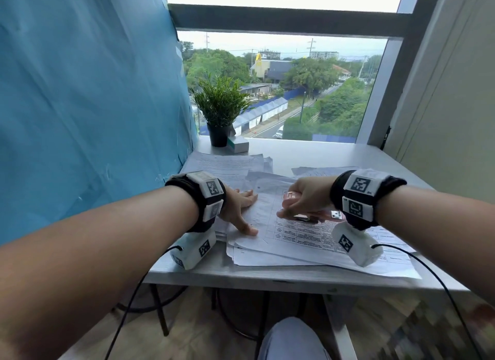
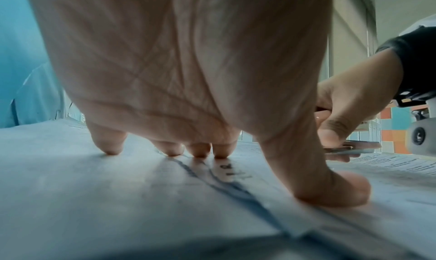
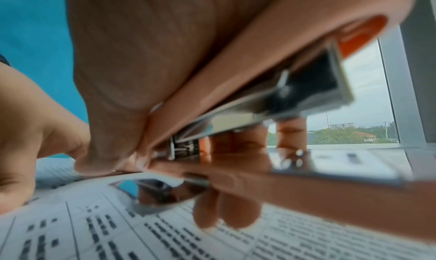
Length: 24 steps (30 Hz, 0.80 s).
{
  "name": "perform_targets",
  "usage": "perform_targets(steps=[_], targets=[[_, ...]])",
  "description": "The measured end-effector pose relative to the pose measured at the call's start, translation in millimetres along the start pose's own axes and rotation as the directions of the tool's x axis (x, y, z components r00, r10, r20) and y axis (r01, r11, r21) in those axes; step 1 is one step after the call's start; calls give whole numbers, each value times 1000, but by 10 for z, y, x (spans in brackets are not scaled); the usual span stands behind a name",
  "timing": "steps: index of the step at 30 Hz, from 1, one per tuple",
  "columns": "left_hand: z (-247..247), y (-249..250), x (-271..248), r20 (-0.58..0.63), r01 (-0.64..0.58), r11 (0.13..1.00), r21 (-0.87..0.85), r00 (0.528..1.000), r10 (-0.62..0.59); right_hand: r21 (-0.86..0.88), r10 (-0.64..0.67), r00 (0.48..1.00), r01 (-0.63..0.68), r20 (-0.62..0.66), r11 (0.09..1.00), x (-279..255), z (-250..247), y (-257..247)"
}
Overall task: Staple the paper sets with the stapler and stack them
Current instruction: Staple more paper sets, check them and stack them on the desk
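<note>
Pink stapler (image 1: 308,212) gripped in right hand (image 1: 308,196) above papers (image 1: 294,239); flat left hand (image 1: 238,207) presses them.

Bare counter (image 1: 316,153) beyond and right of the right hand (image 1: 308,196), open up to the window sill. Loose papers (image 1: 227,164) spread beyond the left hand (image 1: 238,207); past them a potted plant (image 1: 219,110) and a small box (image 1: 238,144) block the far-left corner. Blue sheet (image 1: 88,97) walls off the left side, close beside the left hand. Narrow gap of printed paper between the hands.
</note>
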<state>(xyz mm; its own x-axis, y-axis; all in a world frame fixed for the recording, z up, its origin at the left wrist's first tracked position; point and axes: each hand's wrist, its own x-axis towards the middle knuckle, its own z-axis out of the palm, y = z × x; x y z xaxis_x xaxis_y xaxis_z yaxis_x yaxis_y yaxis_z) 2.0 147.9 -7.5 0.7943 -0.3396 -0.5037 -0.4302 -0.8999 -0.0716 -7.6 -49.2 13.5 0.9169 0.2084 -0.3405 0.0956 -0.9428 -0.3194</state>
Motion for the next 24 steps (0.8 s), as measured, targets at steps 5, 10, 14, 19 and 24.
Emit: perform_targets(steps=[5, 10, 14, 19, 24], targets=[[-12, 28, -1, -6, 10, 1000, 7, 1000, -10, -206, 13, 998, -25, -57, 978, -56, -62, 42], [-15, 33, -5, -2, 24, 1000, 11, 1000, -24, -482, -167, 972, 68, -165, 873, -61, 10, 101], [-27, 49, -12, -1, 27, 1000, 3, 1000, -27, -420, -382, 904, 277, -190, 864, -85, 64, 2], [-24, 65, -5, -7, 38, 999, 11, 999, -38, -416, -400, 905, 311, -145, 855, -38, 176, -95], [-22, 69, -28, -22, 43, 999, 16, 999, -43, -401, -405, 900, 314, -162, 860, -56, 231, -112]])
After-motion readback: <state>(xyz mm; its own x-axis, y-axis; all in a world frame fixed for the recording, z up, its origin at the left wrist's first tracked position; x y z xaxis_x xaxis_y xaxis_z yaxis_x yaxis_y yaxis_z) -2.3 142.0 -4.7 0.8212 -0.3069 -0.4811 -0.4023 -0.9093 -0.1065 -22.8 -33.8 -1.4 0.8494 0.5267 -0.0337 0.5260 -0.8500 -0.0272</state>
